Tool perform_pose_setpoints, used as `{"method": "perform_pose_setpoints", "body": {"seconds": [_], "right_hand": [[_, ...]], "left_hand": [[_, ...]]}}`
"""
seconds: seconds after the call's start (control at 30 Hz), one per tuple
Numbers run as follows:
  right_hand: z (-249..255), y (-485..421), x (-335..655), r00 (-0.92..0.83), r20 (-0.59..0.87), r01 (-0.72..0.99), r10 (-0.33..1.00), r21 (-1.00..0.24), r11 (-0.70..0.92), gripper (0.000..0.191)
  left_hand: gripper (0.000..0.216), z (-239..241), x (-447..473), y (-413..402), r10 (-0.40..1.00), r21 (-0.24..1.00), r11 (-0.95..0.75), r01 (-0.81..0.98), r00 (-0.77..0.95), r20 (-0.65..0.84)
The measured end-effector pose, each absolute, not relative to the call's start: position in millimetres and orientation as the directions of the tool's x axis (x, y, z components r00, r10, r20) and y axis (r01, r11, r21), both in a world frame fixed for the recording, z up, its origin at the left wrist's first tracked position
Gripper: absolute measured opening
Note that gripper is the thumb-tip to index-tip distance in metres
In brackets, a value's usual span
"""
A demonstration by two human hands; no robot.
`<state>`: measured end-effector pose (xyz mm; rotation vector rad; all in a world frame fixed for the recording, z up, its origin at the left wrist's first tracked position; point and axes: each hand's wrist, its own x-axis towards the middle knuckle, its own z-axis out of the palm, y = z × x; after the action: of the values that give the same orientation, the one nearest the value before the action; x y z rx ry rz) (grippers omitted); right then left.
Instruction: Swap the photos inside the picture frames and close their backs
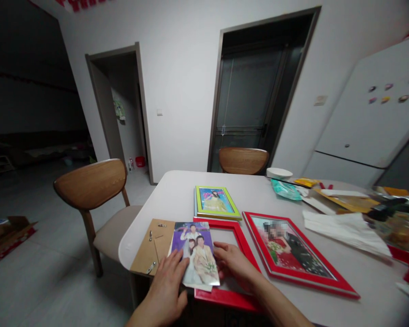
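A printed photo (202, 261) with a purple background lies over the left part of an empty red picture frame (238, 236) and the edge of a brown backing board (163, 227). My left hand (170, 277) rests on the photo's left side, its fingers stretched out. At the photo's right edge is my right hand (236, 263), fingers curled against the edge, with the fingertips partly hidden. Pale paper shows under the photo's lower edge. Metal clips sit on the board. To the right lies another red frame (303, 254) with a picture in it.
Beyond the photo lies a yellow-green framed picture (216, 202). A white bowl (279, 173), a teal packet (286, 190), white paper (344, 231) and other clutter cover the table's right side. Wooden chairs stand at the left (92, 186) and far side (243, 160).
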<state>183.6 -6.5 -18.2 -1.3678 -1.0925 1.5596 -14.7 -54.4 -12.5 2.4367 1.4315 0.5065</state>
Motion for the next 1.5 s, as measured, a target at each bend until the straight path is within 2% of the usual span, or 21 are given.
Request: {"method": "perform_pose_setpoints", "body": {"seconds": [0.1, 0.2, 0.3, 0.37, 0.4, 0.47, 0.53, 0.6, 0.7, 0.77, 0.83, 0.93, 1.03, 1.13, 1.2, 1.37, 1.5], "right_hand": [[-16.9, -8.4, 174.1, -0.185, -0.28, -0.079, 0.942, -0.951, -0.298, 0.034], [-3.3, -13.7, 163.0, -0.167, -0.205, -0.145, 0.964, -0.962, -0.23, 0.031], [20.4, -21.4, 157.2, -0.163, -0.122, -0.222, 0.979, -0.962, -0.157, 0.034], [32.0, -27.1, 157.3, -0.161, -0.098, -0.235, 0.982, -0.963, -0.135, 0.036], [34.2, -30.0, 158.0, -0.183, -0.11, -0.217, 0.977, -0.965, -0.149, 0.037], [31.0, -35.4, 158.6, -0.265, -0.185, -0.157, 0.946, -0.96, -0.232, 0.037], [21.7, -39.2, 157.8, -0.303, -0.243, -0.173, 0.922, -0.937, -0.304, 0.036], [13.2, -40.7, 156.8, -0.225, -0.214, -0.334, 0.95, -0.899, -0.282, 0.034], [10.4, -39.5, 162.0, -0.001, -0.122, -0.544, 0.992, -0.833, -0.103, 0.032], [13.5, -38.0, 172.9, 0.071, -0.107, -0.55, 0.992, -0.834, -0.051, 0.035], [16.5, -36.8, 188.2, 0.068, -0.14, -0.496, 0.988, -0.864, -0.088, 0.037], [17.4, -34.9, 212.3, 0.063, -0.21, -0.352, 0.976, -0.919, -0.175, 0.034], [15.3, -30.7, 231.5, 0.086, -0.214, -0.194, 0.973, -0.961, -0.195, 0.031], [12.9, -23.9, 244.2, 0.103, -0.197, -0.065, 0.975, -0.979, -0.191, 0.033], [11.1, -19.1, 248.3, 0.116, -0.189, 0.034, 0.975, -0.98, -0.194, 0.035], [7.5, -11.1, 241.2, 0.147, -0.164, 0.259, 0.976, -0.945, -0.198, 0.04], [7.6, -6.9, 234.5, 0.187, -0.127, 0.465, 0.974, -0.862, -0.202, 0.043]], "left_hand": [[0.065, -16.1, -9.4, -49.8, 0.881, 0.346, -0.474, 0.81, 0.442, 0.172], [0.066, -20.0, -5.7, -43.1, 0.839, 0.354, -0.542, 0.763, 0.462, 0.289], [0.055, -14.5, -4.3, -37.1, 0.762, 0.463, -0.64, 0.614, 0.427, 0.486], [0.042, -3.5, -2.4, -35.6, 0.793, 0.629, -0.601, 0.493, 0.267, 0.548], [0.036, 3.2, -0.3, -35.8, 0.837, 0.733, -0.536, 0.418, 0.146, 0.528], [0.029, 16.0, 7.3, -38.3, 0.915, 0.908, -0.363, 0.207, -0.101, 0.389], [0.031, 24.5, 18.8, -42.8, 0.944, 0.97, -0.239, -0.051, -0.244, 0.22], [0.033, 27.3, 31.6, -47.8, 0.965, 0.956, -0.169, -0.241, -0.238, 0.111], [0.036, 24.3, 44.2, -51.9, 0.991, 0.929, -0.114, -0.352, -0.112, 0.079], [0.039, 20.6, 44.8, -50.4, 0.995, 0.91, -0.101, -0.402, -0.051, 0.087], [0.042, 16.3, 40.8, -46.9, 0.996, 0.896, -0.078, -0.436, -0.002, 0.086], [0.04, 8.8, 34.3, -44.2, 0.991, 0.94, -0.037, -0.338, 0.107, 0.078], [0.044, 1.2, 33.7, -49.3, 0.968, 0.992, -0.12, -0.04, 0.218, 0.126], [0.055, -4.2, 36.0, -57.1, 0.944, 0.911, -0.249, 0.33, 0.292, 0.153], [0.058, -7.6, 36.8, -60.2, 0.926, 0.824, -0.316, 0.471, 0.342, 0.161], [0.057, -19.3, 35.8, -59.6, 0.843, 0.672, -0.496, 0.55, 0.492, 0.219], [0.056, -25.3, 34.5, -59.0, 0.789, 0.566, -0.589, 0.577, 0.563, 0.247]]}}
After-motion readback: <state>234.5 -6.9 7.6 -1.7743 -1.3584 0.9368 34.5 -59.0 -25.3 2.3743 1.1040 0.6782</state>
